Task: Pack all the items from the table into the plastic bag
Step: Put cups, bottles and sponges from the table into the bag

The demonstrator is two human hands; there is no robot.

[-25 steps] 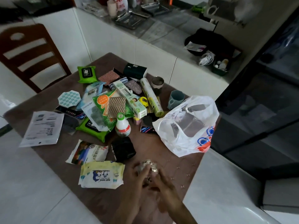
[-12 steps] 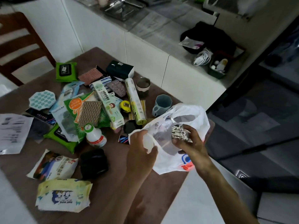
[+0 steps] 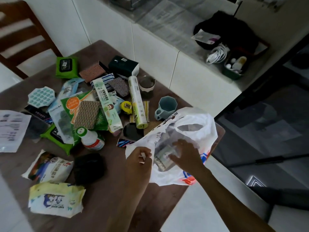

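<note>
On the brown table [image 3: 103,198], left hand [image 3: 139,159] grips crinkly plastic bag [image 3: 197,124]; right hand [image 3: 185,155] unclear.

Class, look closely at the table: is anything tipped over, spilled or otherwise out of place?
Nothing is spilled. The blue mug lies tipped on its side, and the white bottle lies on its side too. The other items sit in a loose, overlapping heap.

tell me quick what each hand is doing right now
Left hand: closed, pinching the rim of the plastic bag to hold it open.
Right hand: reaching into the bag mouth, fingers spread; whether it holds anything cannot be told.
</note>
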